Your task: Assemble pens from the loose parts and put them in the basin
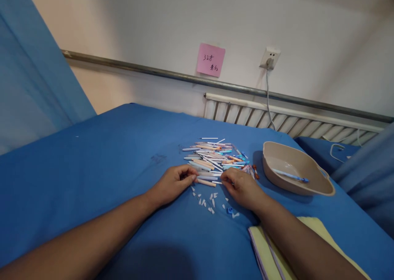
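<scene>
My left hand is at the near left edge of a pile of pen parts, thumb and forefinger pinched together beside pale pen barrels. Across from it, my right hand has its fingers curled closed at the near right side of the pile. What either hand pinches is too small to make out. Between the hands lie a peach pen barrel and a thin white refill. Several small white pen tips are scattered closer to me, with a small blue piece among them.
A beige basin holding a blue pen stands to the right. Under my right forearm lies a folded yellow cloth. Blue cloth covers the table. Behind it are a radiator, a metal rail and a plugged-in socket.
</scene>
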Tool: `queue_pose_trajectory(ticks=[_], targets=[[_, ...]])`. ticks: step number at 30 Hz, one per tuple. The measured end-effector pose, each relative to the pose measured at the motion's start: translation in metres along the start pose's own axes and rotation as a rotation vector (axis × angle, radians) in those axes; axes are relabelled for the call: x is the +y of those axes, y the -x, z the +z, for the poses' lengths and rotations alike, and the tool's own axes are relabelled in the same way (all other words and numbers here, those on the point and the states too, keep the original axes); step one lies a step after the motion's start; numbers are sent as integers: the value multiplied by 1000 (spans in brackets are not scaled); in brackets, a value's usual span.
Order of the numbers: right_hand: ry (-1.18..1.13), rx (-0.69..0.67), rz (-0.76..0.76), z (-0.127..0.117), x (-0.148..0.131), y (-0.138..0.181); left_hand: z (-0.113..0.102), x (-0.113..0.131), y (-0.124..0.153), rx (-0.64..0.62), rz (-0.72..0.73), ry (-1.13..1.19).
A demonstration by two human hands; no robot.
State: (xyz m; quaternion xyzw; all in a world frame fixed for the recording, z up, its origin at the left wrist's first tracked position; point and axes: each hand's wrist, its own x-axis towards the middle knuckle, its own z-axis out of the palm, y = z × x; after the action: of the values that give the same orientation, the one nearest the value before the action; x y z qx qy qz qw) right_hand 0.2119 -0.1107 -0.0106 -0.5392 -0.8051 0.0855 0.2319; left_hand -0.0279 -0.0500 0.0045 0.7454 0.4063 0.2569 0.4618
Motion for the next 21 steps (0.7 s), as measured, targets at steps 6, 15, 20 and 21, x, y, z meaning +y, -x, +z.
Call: queue_pose_trajectory(ticks=[6, 15, 20, 21], targets=[[264, -162, -4, -6, -10, 1, -1, 0, -1, 47, 2, 0], [493, -220, -6, -7, -16, -1, -4, -2, -4, 102, 34, 88], [496, -221, -24, -10, -18, -1, -5, -3, -3, 58, 58, -16], [484, -214, -24, -11, -19, -1, -6, -3, -3, 48, 69, -60]])
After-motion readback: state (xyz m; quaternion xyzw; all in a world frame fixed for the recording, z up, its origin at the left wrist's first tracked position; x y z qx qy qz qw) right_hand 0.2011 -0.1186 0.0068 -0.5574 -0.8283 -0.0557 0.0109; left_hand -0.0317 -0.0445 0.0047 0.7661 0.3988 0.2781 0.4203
